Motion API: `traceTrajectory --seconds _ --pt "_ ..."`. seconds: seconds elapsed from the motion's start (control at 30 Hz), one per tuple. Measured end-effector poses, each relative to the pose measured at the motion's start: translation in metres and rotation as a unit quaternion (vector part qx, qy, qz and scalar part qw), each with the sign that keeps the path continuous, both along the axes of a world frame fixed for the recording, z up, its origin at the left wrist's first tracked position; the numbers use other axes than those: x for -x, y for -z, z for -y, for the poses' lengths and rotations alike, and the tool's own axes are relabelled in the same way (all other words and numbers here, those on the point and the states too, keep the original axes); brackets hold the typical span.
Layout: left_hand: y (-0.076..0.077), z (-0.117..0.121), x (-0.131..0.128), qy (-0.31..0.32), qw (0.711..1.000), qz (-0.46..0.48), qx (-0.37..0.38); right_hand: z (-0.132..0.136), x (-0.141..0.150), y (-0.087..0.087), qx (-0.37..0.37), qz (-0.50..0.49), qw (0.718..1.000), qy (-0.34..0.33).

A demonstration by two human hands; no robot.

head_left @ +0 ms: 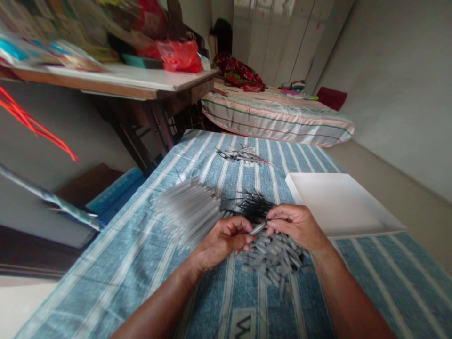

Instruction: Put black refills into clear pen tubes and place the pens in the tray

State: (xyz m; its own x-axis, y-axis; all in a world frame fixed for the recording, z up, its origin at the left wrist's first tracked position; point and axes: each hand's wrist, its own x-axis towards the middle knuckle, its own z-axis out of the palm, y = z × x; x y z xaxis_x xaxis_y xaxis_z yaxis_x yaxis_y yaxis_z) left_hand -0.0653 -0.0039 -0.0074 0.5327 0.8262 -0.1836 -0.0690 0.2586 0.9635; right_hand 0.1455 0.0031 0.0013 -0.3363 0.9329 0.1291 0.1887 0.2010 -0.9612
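My left hand (226, 238) pinches one end of a short grey tube (258, 229). At the tube's other end, the fingertips of my right hand (296, 225) close on a small dark piece, too blurred to name. Below the fingers lies a loose heap of short grey tubes (277, 259). Just behind my hands is a bundle of thin black sticks (254, 205), partly hidden by them. Left of these, long pale translucent tubes (190, 209) lie side by side in a pile, near my left wrist.
A blue striped cloth (148, 263) covers the table. A shallow white box (339, 202) stands to the right, and thin dark and grey sticks (242, 154) lie at the far end. Beyond are a side table (141, 80) with a red bag (181, 56) and a bed (275, 113).
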Motion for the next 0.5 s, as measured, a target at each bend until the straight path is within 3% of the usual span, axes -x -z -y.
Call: traceTrajectory --seconds 0.3,0.5 --pt "0.008 -0.003 0.002 0.028 0.999 -0.020 -0.019 0.005 0.001 -0.013 -0.034 0.078 0.996 -0.017" --pt "0.003 -0.002 0.002 0.052 0.998 -0.027 -0.021 0.008 0.000 -0.015 -0.017 0.089 0.996 -0.028"
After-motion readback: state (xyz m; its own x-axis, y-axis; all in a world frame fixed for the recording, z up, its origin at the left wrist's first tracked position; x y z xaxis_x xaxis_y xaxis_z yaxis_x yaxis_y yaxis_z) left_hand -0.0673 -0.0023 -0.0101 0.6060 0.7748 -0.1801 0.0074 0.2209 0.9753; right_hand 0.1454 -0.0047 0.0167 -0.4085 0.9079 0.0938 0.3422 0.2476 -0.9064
